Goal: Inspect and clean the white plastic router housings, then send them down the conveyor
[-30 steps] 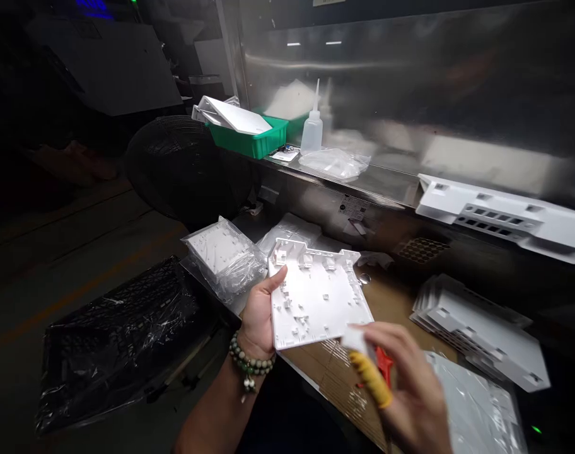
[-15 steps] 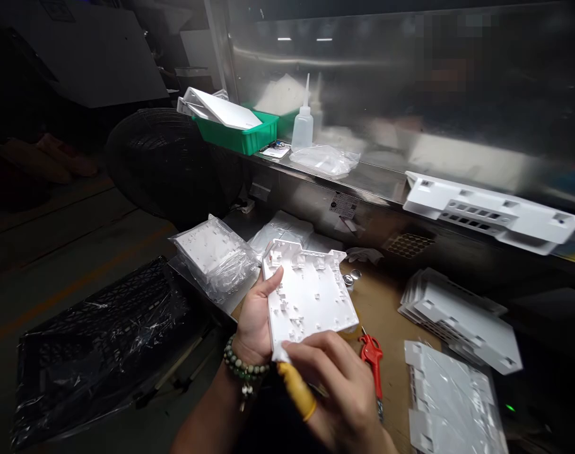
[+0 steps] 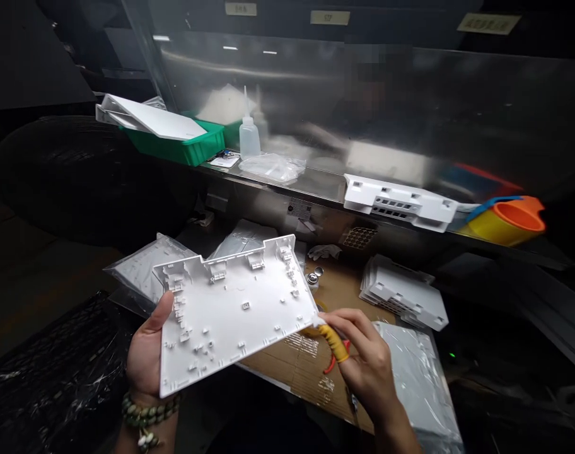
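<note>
A white moulded plastic panel (image 3: 235, 315), its inner side with clips and posts facing up, is held tilted in front of me. My left hand (image 3: 148, 350) grips its left edge, thumb on the inner face and fingers hidden beneath; a beaded bracelet (image 3: 150, 410) circles that wrist. My right hand (image 3: 363, 359) is closed at the panel's right corner, thumb and fingers pinching the edge. A yellow finger cover (image 3: 333, 342) is on the right thumb. Something small and white, perhaps cloth, shows at its tip. Partly behind this hand lies a red-handled tool (image 3: 331, 364).
Bagged panels lie at left (image 3: 140, 265) and right (image 3: 410, 372); a stack of white panels (image 3: 405, 293) stands behind. On the shelf are a green bin (image 3: 183, 148), a squeeze bottle (image 3: 249, 137), another white panel (image 3: 401, 205) and a yellow tape roll (image 3: 500, 224). Cardboard (image 3: 306, 372) covers the table.
The panel has been raised nearer to me and turned, so it looks larger. My right hand has gone from its lower left corner to its right corner. The view has swung right.
</note>
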The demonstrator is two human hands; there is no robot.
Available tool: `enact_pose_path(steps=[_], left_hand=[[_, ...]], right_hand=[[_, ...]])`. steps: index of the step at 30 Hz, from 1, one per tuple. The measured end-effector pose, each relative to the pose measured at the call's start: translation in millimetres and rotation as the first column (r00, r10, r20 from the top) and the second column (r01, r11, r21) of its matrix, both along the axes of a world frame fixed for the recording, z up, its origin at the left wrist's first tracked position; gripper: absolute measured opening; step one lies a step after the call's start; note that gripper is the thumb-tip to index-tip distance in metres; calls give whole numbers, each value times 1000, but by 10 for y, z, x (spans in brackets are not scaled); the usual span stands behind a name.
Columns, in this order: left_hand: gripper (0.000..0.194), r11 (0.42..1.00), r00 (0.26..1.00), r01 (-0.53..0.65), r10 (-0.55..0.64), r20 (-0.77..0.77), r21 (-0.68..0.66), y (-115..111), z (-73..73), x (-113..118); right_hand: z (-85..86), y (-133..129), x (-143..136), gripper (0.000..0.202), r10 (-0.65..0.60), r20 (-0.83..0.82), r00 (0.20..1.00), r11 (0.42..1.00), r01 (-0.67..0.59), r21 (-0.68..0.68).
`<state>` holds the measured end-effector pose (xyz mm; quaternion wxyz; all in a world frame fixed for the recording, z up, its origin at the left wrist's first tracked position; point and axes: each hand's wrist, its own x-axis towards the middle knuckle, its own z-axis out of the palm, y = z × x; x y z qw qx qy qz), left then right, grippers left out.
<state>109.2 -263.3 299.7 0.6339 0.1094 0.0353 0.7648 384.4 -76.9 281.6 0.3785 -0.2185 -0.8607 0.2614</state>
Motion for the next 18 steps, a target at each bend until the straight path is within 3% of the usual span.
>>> enact_pose_path(steps=[6, 9, 12, 18], left_hand=[[83, 963, 978, 207, -203, -39, 173, -19, -94, -31], [84, 966, 978, 204, -194, -77, 158, -62, -134, -57], [79, 982, 983, 154, -141, -116, 112, -125, -157, -59], [62, 988, 990, 20, -41, -136, -150, -203, -145, 91]], right_hand=[[-74, -71, 1, 33, -29, -7, 1000, 998, 29, 60], [-144, -9, 29, 29, 2, 43, 999, 993, -7, 114], [-154, 127, 10, 22, -63, 66, 996, 995, 57, 78], [243, 237, -274, 30, -100, -174, 980, 995, 103, 8]])
